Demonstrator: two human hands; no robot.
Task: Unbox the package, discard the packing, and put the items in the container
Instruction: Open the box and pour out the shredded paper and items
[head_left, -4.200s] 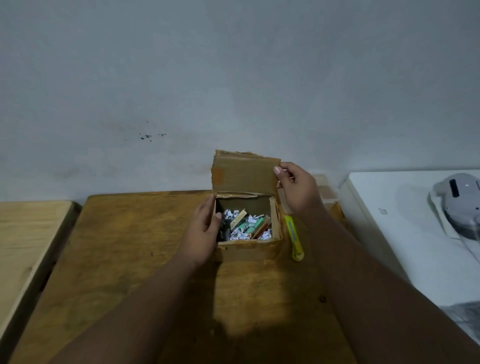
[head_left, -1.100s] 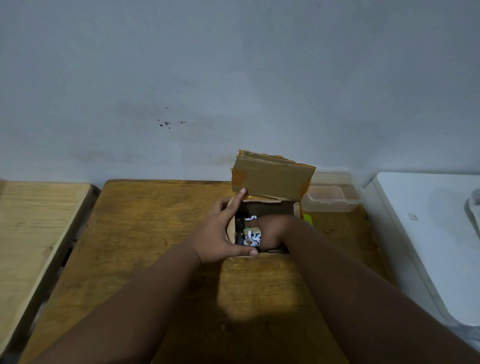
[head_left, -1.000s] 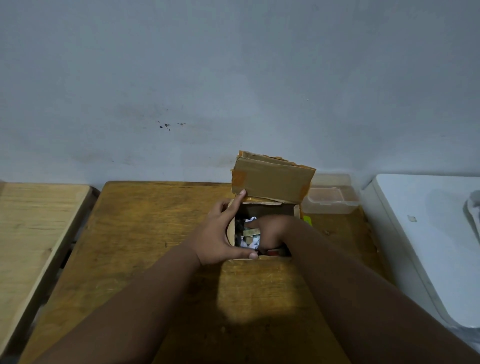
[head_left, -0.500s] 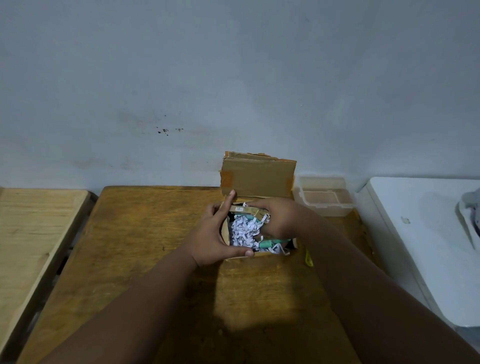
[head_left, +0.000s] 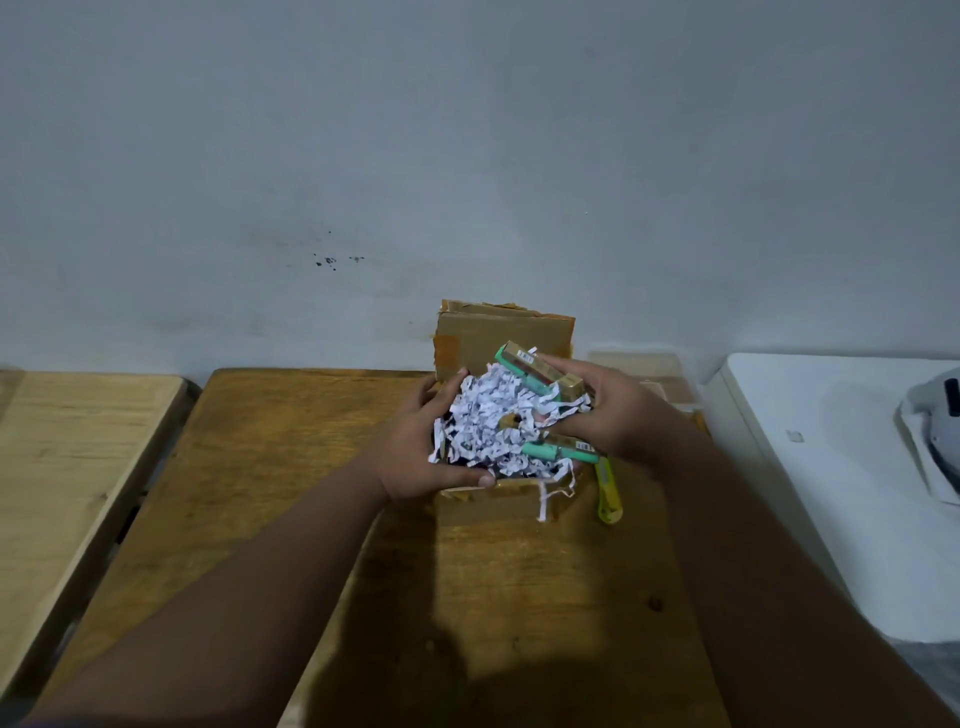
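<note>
both hands, left hand (head_left: 415, 457) and right hand (head_left: 618, 410), are cupping a clump of shredded paper (head_left: 488, 421) with what look like green-capped item boxes (head_left: 540, 371), each grip curled around it, above the open cardboard box (head_left: 498, 332) on the bench (head_left: 291, 467).

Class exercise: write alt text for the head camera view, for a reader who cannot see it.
Two hands, the left hand and the right hand, lift a heap of white shredded paper mixed with small green-and-gold item boxes out of an open cardboard box on a wooden table. A yellow utility knife lies beside the box, and a clear plastic container sits behind the right hand.
</note>
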